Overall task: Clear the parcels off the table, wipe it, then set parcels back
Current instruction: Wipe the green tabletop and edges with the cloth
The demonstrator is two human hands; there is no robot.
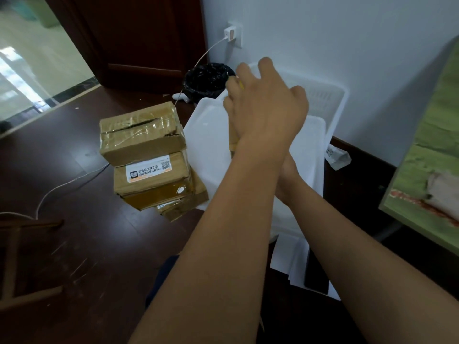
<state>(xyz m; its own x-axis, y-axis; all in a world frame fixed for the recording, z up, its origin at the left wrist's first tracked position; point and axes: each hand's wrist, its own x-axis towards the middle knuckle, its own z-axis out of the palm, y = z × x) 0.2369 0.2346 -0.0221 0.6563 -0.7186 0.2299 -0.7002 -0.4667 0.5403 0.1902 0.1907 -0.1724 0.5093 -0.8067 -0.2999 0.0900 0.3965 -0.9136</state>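
Note:
Three taped cardboard parcels [144,155] are stacked at the left, over the dark wood floor. My left hand [265,105] reaches across above a white plastic tub [211,135], its fingers curled round the top of a brown parcel [233,142]. My left arm hides all of that parcel except a thin edge. My right hand [288,180] is lower down, against the tub's right side. It is mostly hidden behind my left forearm, so its grip cannot be made out.
A white slotted basket [330,100] stands against the wall behind the tub. A black-lined bin [206,80] is beside the door, and a charger cable [64,184] trails across the floor. A green-topped table edge [427,170] is at the right, a wooden stool frame [15,256] at the lower left.

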